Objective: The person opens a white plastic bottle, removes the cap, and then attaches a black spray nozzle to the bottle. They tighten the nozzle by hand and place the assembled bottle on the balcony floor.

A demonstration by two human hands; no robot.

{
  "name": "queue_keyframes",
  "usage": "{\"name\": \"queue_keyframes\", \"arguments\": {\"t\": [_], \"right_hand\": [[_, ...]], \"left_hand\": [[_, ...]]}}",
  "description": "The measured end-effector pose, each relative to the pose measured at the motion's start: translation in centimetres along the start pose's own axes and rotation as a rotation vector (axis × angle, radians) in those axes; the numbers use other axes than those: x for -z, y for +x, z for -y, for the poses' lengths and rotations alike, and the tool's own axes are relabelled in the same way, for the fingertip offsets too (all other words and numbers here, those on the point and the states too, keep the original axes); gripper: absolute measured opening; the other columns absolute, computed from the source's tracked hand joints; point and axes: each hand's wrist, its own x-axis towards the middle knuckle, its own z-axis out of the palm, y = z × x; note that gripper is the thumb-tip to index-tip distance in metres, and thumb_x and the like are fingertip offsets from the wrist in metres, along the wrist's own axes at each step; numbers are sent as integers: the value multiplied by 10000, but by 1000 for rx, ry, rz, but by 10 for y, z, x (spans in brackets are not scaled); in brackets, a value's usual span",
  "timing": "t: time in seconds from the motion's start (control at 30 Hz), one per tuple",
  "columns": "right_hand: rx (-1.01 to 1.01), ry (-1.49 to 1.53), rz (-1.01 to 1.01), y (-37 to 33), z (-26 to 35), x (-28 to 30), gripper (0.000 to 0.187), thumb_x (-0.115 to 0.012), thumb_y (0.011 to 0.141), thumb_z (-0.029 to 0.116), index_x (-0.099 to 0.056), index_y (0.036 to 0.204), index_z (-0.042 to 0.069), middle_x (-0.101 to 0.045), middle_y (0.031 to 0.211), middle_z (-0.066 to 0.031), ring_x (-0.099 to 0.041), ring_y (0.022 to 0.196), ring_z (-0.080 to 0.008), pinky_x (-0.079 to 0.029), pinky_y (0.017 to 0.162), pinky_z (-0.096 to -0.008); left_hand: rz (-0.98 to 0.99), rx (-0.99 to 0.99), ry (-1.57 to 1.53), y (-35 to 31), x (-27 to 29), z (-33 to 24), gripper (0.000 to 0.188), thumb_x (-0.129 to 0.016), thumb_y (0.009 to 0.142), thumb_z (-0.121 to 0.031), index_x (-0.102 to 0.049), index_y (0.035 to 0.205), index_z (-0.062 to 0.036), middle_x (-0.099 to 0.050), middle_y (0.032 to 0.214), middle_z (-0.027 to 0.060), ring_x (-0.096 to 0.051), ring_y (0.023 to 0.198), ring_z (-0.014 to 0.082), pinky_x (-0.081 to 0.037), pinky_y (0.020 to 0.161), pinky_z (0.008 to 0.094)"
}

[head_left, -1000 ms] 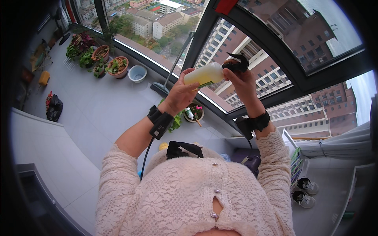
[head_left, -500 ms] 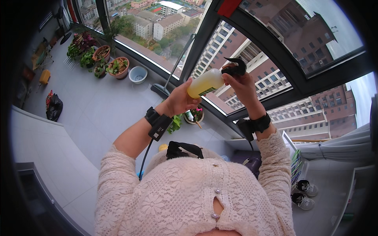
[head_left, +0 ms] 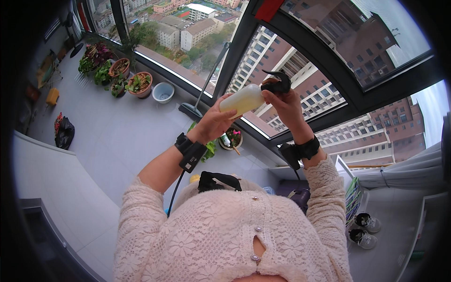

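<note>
A translucent spray bottle with pale yellow liquid lies tilted between my hands, in front of the window. My left hand is wrapped round its lower end. At the other end, my right hand grips the black spray head, thumb pressed near the bottle's neck. The curved black trigger points up and to the left. Whether the head is screwed tight, I cannot tell. Each wrist wears a black strap with a small box.
Potted plants, a pale blue bucket and a broom stand along the window wall. A pot with pink flowers is below my hands. Sneakers sit at lower right, a black bag at left.
The bottle has turned in my left hand: its printed label no longer shows and the liquid looks paler. Both hands have shifted slightly left.
</note>
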Motion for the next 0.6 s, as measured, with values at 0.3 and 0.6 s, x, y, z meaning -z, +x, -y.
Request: {"name": "queue_keyframes", "arguments": {"t": [0.3,0.6], "right_hand": [[-7,16,15,-3,2,0,233,-673,870,103,-609,1080,26,-607,857,23,-535,732,-33,-451,644,-201],[5,-10,-72,-3,2,-1,233,-663,874,108,-614,1084,21,-629,898,-6,-550,746,-58,-465,669,-210]], "left_hand": [[25,97,-61,0,0,0,496,-512,952,-369,-400,1320,-55,-490,1268,73,-463,1194,183,-334,1055,357],[-83,-119,-86,4,-7,9,493,-619,908,-151,-317,1295,-102,-440,1227,69,-438,1185,180,-342,1052,314]]}}
